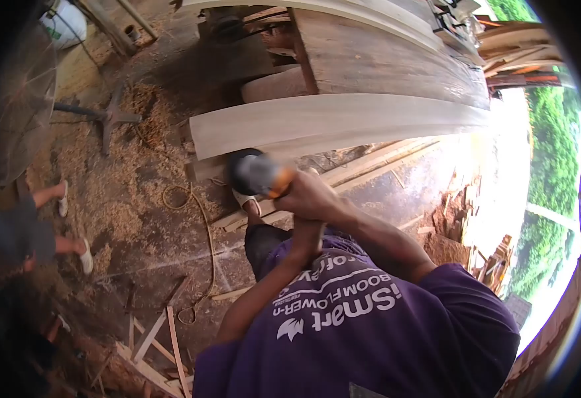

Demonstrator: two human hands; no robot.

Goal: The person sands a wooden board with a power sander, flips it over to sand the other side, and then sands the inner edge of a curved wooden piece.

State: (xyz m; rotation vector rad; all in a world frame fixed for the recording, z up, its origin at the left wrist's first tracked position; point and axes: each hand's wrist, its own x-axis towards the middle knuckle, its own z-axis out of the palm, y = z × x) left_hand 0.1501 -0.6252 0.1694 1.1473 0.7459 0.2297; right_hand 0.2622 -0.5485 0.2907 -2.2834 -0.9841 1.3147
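An angle grinder [262,174] with a round black disc, grey head and orange body is in my right hand [311,197], whose fingers wrap round its body. Blur softens the tool's head. My left hand [309,232] comes up from below against the right hand, its fingers hidden behind it. Just beyond the grinder lies a long, pale wooden board [337,124], its left end squared off. The disc overlaps the lower edge of this board near that end.
Behind the board stands a wide wooden panel [376,56]. Long strips [383,159] lie below it. A yellow cord [209,245] snakes across the shaving-covered floor. Another person [18,232] is at the left, near a standing fan [15,119]. Scrap wood [161,345] lies lower left.
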